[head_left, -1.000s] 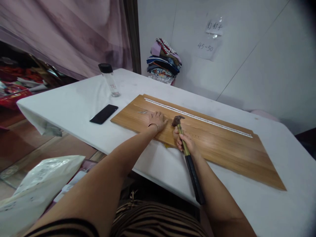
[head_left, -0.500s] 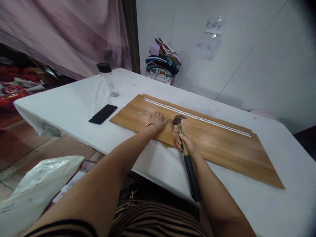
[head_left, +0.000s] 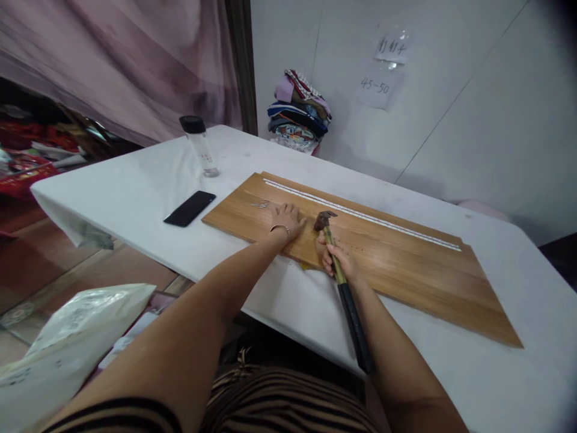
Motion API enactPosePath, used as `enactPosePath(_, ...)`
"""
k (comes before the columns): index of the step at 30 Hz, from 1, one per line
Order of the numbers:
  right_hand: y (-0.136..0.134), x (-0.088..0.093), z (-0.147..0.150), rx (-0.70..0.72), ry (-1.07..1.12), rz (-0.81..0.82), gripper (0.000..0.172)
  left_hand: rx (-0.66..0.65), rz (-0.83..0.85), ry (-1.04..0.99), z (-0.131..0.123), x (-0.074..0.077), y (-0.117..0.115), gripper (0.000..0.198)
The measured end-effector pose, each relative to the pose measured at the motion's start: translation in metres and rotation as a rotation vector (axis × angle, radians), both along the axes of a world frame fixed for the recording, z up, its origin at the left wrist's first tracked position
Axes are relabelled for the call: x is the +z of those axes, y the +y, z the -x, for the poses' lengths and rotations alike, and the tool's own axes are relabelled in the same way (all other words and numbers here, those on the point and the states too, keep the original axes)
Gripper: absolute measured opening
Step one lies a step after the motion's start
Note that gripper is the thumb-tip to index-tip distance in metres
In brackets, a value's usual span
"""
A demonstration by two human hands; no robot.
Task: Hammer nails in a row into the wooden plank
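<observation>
A claw hammer [head_left: 354, 325] with a rusty head and a black grip slants over the near edge of a wooden board [head_left: 419, 276]. My right hand [head_left: 337, 257] is wrapped around the yellow part of its handle, close below the head. The hammer head hovers at or just above the board; contact cannot be made out. My left hand [head_left: 288, 220] lies flat on the board with fingers stretched out, left of the hammer head. Several loose nails [head_left: 260, 204] rest beside it on the left. A row of small dark dots [head_left: 356, 248] marks the board to the right.
Two white strips [head_left: 360, 213] run along the board's far side. On the white table [head_left: 135, 174] are a black phone [head_left: 190, 208] and a clear bottle [head_left: 201, 147] with a black lid. Folded clothes [head_left: 300, 111] are stacked by the wall. A plastic bag [head_left: 76, 331] is at lower left.
The hammer head has dipped slightly toward the board and its grip end has swung a little right. My left hand stays in place; the whole view has shifted slightly.
</observation>
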State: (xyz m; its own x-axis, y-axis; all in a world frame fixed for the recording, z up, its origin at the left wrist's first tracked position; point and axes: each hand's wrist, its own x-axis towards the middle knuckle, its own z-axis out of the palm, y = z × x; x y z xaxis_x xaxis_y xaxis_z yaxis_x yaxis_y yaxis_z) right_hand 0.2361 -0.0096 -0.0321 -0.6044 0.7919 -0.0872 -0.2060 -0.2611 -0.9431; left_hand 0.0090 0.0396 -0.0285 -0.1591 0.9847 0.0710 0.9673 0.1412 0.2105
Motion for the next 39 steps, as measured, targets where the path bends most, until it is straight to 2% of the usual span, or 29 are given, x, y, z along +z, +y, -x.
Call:
enactPosePath(12,-0.0004,0.0007,0.0004,-0.007,-0.012,-0.007,0.049,0.005,0.02,0.002,-0.0025,0.0071,-0.0031,0.055)
enactPosePath(39,-0.0019,0.0033,-0.0018,-0.03,-0.022,-0.003,0.048,0.012,0.015,-0.023,-0.0025,0.0056,-0.0019,0.052)
